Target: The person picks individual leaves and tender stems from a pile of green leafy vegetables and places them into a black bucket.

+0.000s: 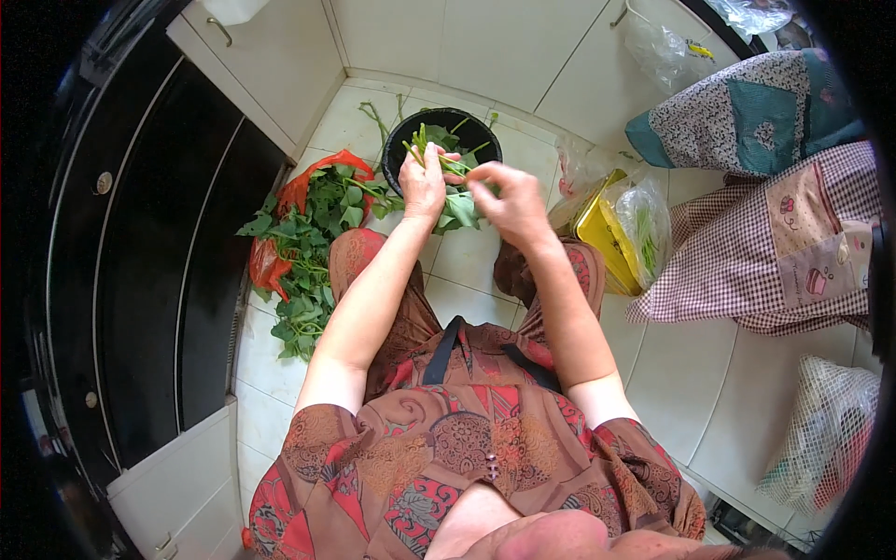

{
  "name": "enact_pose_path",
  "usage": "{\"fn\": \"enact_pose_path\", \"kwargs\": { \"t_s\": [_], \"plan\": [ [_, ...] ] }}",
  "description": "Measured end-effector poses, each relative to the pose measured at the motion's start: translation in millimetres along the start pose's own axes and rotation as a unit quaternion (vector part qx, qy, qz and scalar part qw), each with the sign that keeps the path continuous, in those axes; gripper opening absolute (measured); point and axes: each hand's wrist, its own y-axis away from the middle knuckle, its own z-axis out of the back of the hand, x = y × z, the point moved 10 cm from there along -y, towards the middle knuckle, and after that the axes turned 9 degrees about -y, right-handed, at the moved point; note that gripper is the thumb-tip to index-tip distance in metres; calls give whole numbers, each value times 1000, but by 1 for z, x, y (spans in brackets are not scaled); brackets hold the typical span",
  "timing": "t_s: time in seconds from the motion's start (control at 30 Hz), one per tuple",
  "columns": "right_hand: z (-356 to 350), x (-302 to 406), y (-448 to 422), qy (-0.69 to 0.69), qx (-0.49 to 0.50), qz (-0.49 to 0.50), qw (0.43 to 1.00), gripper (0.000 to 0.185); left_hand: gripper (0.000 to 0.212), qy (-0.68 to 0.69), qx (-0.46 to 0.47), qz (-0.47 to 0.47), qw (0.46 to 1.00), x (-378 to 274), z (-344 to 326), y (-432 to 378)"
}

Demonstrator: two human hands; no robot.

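Note:
My left hand (423, 183) holds a small bunch of green leafy stems (418, 140) over the near side of a black bucket (490, 133). Cut-looking stem ends stick out above its fingers, and broad leaves (460, 208) hang below toward my knees. At the bunch's right side my right hand (514, 203) has its thumb and forefinger pinched around a stem; the other fingers are curled. Inside the bucket lie more green leaves and stems, partly hidden by my hands. To the left, a heap of leafy greens (308, 259) spills from a red plastic bag (343, 162) onto the floor.
Right of my knee stands a yellow container (607, 231), with a clear bag of green stems (647, 231) against it. Cloth aprons (756, 245) hang farther right, above a mesh bag (819, 434). White cabinets (476, 42) stand behind the bucket; black drawer fronts (147, 245) border the left.

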Motion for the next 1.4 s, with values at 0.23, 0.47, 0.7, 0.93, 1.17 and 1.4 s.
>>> {"fn": "enact_pose_path", "kwargs": {
  "t_s": [0.23, 0.47, 0.7, 0.93, 1.17, 1.4],
  "plan": [
    [-49, -29, 11, 146, 37, -40, 988, 14, 26, 80, 33, 99, 991, 11, -10, 9],
    [-31, -58, 11, 35, 6, -82, 996, 16, 24, 135, 2, 159, 978, 15, 9, 8],
    [-2, -60, 22, -100, -202, -42, 973, 7, 25, 214, -21, 225, 950, 23, 3, 12],
    [34, -29, 1, -101, -93, 29, 990, 15, 20, -278, -56, -287, 915, -62, 8, 8],
    [-12, -48, 11, 3, 73, -10, 997, 19, 22, 140, 151, 162, 965, -25, -36, 26],
    [65, -62, 18, -138, -269, -17, 953, 12, 14, -25, 36, 30, 999, 15, 6, -15]
  ]
}}
